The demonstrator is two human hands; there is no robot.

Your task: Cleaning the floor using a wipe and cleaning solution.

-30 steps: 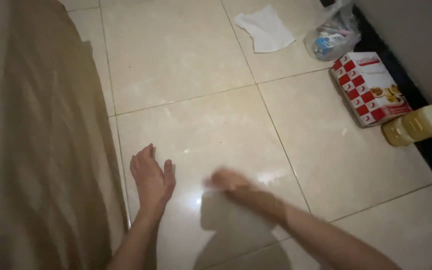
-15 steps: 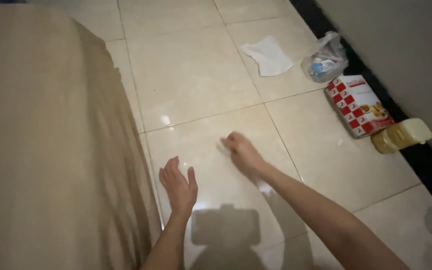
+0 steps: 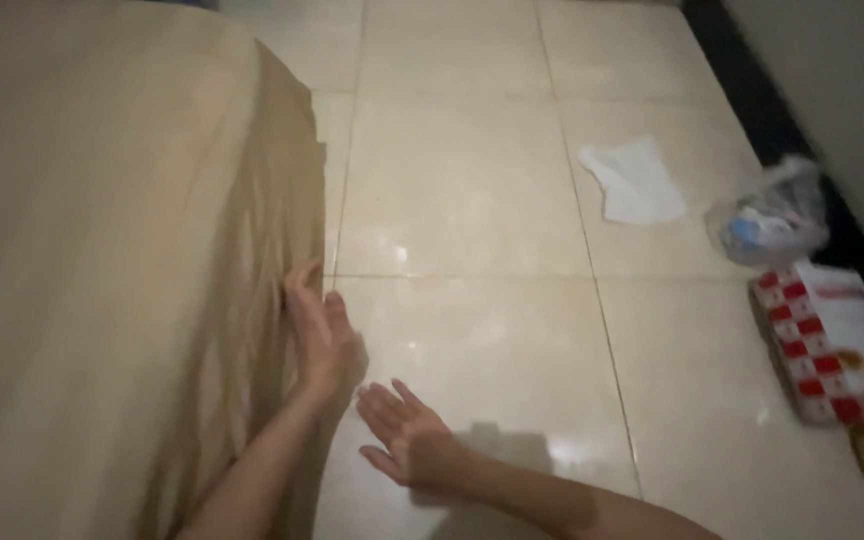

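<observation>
Fingers (image 3: 302,290) of the left hand (image 3: 324,335) extended flat, holding nothing, tips touching the hanging edge of the tan bed sheet (image 3: 122,260). Right hand (image 3: 407,435) open, palm up, empty, over the tiled floor (image 3: 472,200), just beside the left. White cloth (image 3: 637,180) well apart.

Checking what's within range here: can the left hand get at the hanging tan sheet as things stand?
Probably yes: the left hand is open right beside the tan sheet, fingertips at its hanging edge, with nothing between them. Actual contact is unclear.
</observation>
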